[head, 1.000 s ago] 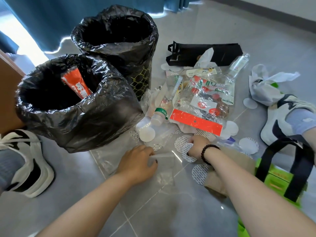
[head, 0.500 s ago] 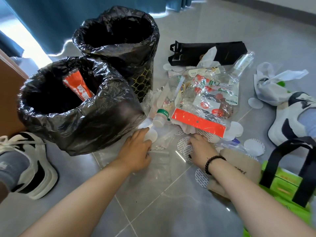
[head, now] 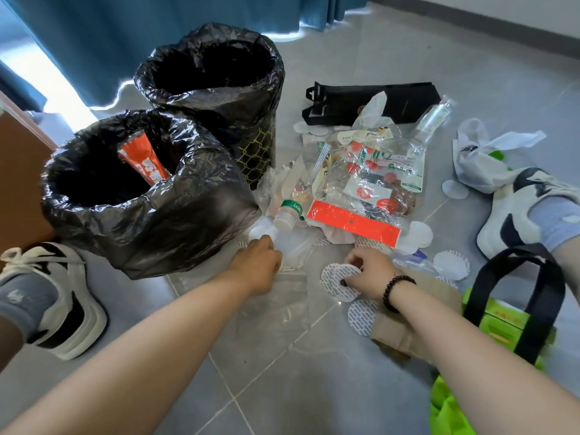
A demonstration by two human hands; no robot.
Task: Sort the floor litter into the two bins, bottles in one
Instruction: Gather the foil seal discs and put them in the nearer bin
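Sorting barely begun: near bin (head: 150, 196) holds one orange wrapper (head: 144, 163); bottles (head: 287, 213) lie on floor. Left hand (head: 259, 265) pinches clear plastic (head: 292, 249); right hand (head: 370, 273) pinches disc (head: 337, 279).

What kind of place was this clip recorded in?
Most likely a room indoors, perhaps in a home or an office. It has a grey tiled floor, a blue curtain reaching down to it with daylight underneath, and a wall with a dark skirting board. Two lined bins stand among scattered litter.
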